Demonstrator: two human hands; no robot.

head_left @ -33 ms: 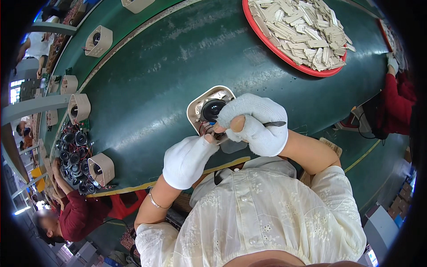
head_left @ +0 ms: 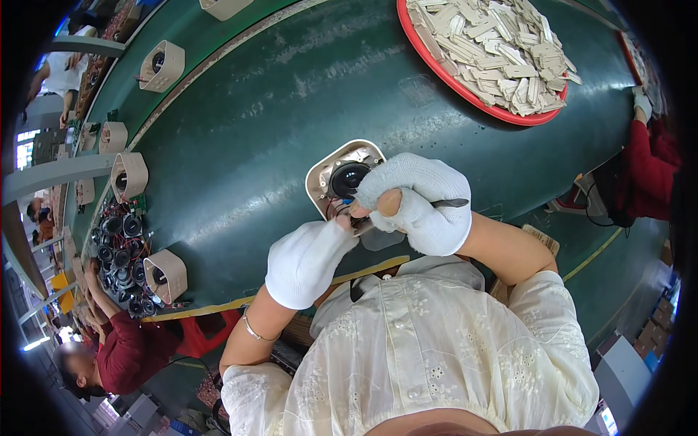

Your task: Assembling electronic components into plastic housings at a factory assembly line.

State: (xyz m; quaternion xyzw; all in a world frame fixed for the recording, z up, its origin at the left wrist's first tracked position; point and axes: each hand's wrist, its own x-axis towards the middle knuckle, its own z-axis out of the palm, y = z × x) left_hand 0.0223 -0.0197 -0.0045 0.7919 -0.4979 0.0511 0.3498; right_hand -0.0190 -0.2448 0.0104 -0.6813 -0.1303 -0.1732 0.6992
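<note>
A cream plastic speaker housing point(head_left: 314, 178) lies on the green bench with its open side up. Inside it sits a round black speaker point(head_left: 347, 179), with red and dark wires near its lower edge. My left hand point(head_left: 309, 260), in a white fingerless glove, is closed at that edge beside the wires; what its fingertips pinch is hidden. My right hand point(head_left: 420, 200), gloved the same way, covers the housing's right side with bent fingers. A thin dark tool point(head_left: 452, 203) sticks out of its grip; the tool's working end is out of sight.
A red basin point(head_left: 465, 102) heaped with flat cream plastic pieces point(head_left: 502, 54) stands at the far right. On the left are a pile of loose speakers point(head_left: 116, 243) and more housings point(head_left: 166, 276). Co-workers in red sleeves point(head_left: 134, 349) sit at both ends of the bench.
My left thumb and fingertips have shifted very slightly at the housing's lower edge. The housing and my right hand stay nearly where they were.
</note>
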